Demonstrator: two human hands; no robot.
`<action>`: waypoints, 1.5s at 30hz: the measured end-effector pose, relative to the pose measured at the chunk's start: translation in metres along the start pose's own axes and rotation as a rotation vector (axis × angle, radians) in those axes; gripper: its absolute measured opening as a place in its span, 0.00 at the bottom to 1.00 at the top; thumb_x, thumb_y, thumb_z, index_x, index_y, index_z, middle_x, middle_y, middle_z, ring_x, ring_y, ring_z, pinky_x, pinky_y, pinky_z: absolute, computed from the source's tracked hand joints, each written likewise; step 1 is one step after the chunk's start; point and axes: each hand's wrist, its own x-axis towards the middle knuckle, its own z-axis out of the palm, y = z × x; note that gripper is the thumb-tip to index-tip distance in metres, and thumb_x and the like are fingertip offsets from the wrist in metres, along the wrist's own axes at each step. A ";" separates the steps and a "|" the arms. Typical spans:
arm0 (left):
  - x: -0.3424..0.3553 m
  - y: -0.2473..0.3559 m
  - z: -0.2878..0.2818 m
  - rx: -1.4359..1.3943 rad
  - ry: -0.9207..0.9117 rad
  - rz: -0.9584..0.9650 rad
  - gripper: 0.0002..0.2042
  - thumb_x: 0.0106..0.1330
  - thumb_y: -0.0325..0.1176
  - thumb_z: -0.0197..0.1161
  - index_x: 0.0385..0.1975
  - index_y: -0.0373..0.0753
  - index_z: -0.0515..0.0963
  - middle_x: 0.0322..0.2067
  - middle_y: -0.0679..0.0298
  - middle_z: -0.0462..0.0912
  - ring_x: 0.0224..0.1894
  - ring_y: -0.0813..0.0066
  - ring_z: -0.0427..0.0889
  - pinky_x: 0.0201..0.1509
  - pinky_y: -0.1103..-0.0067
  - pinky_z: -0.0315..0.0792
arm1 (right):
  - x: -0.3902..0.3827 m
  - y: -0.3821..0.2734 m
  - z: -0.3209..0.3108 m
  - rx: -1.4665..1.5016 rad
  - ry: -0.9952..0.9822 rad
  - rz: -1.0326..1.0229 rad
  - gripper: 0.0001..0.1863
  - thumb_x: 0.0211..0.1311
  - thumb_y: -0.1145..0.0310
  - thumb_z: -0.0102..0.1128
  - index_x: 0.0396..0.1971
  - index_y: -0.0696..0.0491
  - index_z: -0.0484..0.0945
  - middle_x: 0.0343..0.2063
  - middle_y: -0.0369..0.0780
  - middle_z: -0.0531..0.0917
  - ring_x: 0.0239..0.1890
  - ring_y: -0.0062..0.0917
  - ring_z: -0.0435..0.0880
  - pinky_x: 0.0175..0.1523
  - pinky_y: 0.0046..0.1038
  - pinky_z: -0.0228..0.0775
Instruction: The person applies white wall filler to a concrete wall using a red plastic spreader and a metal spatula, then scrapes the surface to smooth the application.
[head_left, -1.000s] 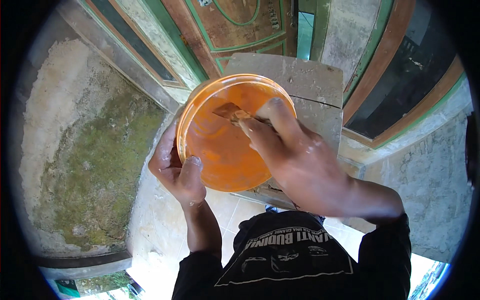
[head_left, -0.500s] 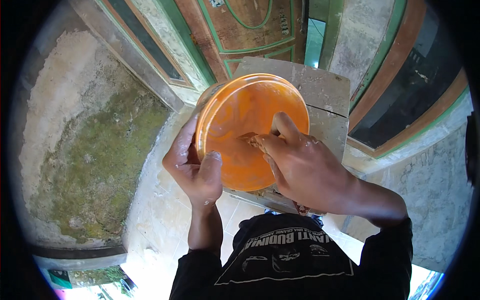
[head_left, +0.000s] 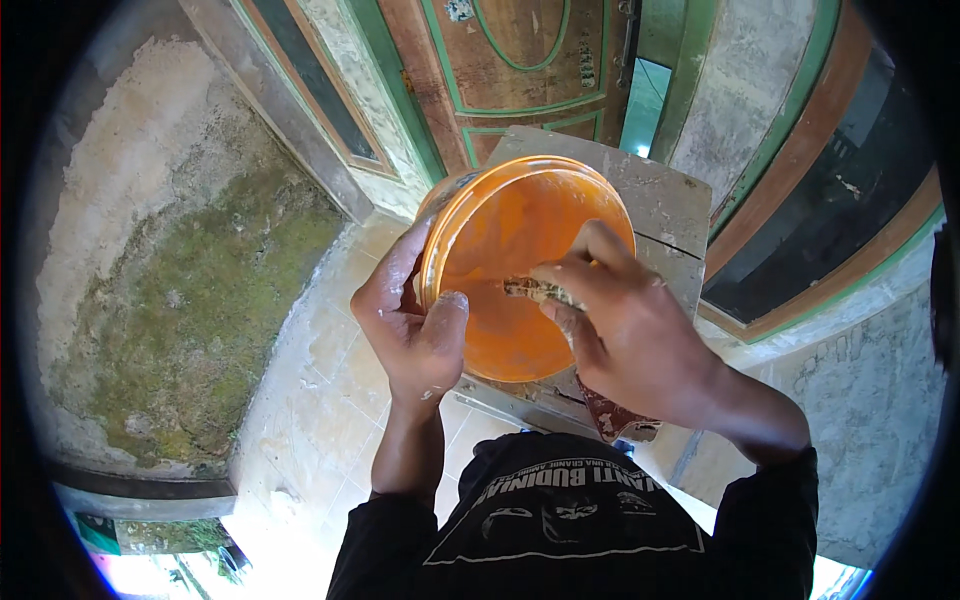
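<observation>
An orange bucket (head_left: 480, 345), smeared with pale residue inside, stands tilted with its open mouth toward me. My left hand (head_left: 410, 330) grips its left side, thumb hooked over the rim and fingers round the outside. Over the bucket's mouth, my right hand (head_left: 640, 320) is closed on a short, residue-crusted tool (head_left: 528, 288). The tool's end points left into the bucket; its exact kind cannot be made out. Pale smears mark both hands.
Beneath the bucket is a worn grey wooden tabletop (head_left: 665, 195). A dark red, speckled piece (head_left: 603, 408) lies at its near edge. A wooden door (head_left: 520, 75) with green trim stands ahead, a window (head_left: 830, 200) to the right, and a mossy patch (head_left: 200, 330) to the left.
The bucket and both hands appear slightly farther right as the view shifts. My right hand has drawn the tool up and right, and more of the red speckled piece shows.
</observation>
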 end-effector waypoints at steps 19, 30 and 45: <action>-0.032 0.023 0.000 0.013 0.277 0.001 0.31 0.50 0.42 0.59 0.47 0.18 0.69 0.44 0.45 0.76 0.44 0.63 0.77 0.50 0.73 0.71 | -0.036 -0.027 -0.050 -0.198 0.381 -0.175 0.06 0.55 0.77 0.54 0.33 0.61 0.76 0.33 0.47 0.79 0.30 0.31 0.76 0.33 0.28 0.67; -0.039 0.053 -0.001 0.233 0.211 0.014 0.28 0.51 0.37 0.58 0.47 0.18 0.68 0.47 0.35 0.72 0.54 0.48 0.71 0.62 0.55 0.50 | -0.034 -0.027 -0.016 -0.557 0.406 -0.366 0.10 0.49 0.75 0.60 0.34 0.60 0.78 0.35 0.47 0.76 0.30 0.27 0.79 0.26 0.24 0.73; -0.010 0.006 0.005 0.078 0.186 0.220 0.29 0.48 0.29 0.52 0.51 0.16 0.64 0.46 0.38 0.74 0.50 0.57 0.76 0.61 0.66 0.63 | -0.013 -0.018 -0.020 -0.259 0.058 -0.278 0.12 0.46 0.82 0.58 0.34 0.66 0.75 0.34 0.46 0.72 0.32 0.34 0.79 0.33 0.30 0.75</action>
